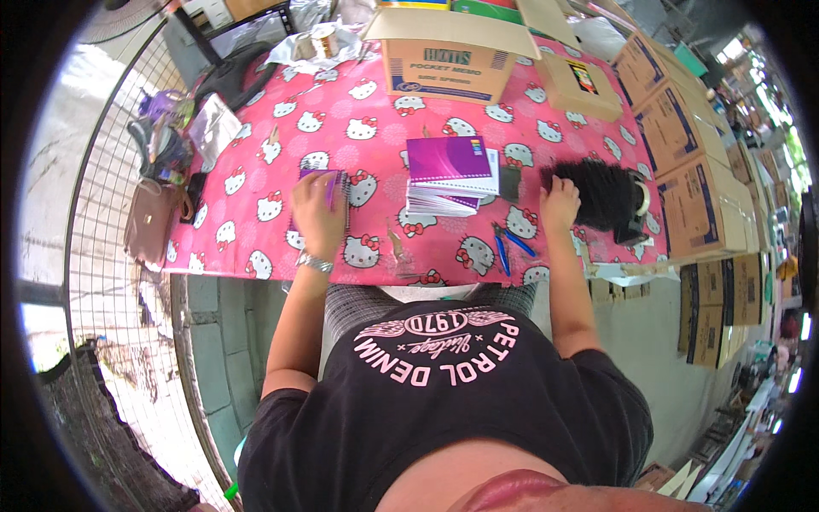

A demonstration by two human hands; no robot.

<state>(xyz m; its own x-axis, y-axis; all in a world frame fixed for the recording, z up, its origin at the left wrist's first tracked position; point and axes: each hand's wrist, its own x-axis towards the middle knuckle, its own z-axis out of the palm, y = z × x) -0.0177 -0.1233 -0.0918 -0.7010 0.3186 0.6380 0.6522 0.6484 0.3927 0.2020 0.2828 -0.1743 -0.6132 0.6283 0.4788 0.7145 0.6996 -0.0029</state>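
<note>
Pink, with a cat-face print: covering of the desk, as seen in the head view. Found at left, beneath the left hand: a single purple notebook, flat on the desk, left of the stack of purple notebooks and apart from it. Observed there: fingers bent over the cover; cannot tell pinching from light pressing. Found at right: the right hand, at the left end of a bundle of black, bristly strands. Observed there: fingers curled, close together; cannot tell of any strand between. Lying between stack and right hand, nearer the front edge: blue-handled pliers, untouched. Judged step in hand: steadying the single notebook while reaching for binding material. Judged requirement of the next move: easing one strand free without tangling, notebook kept square.
</note>
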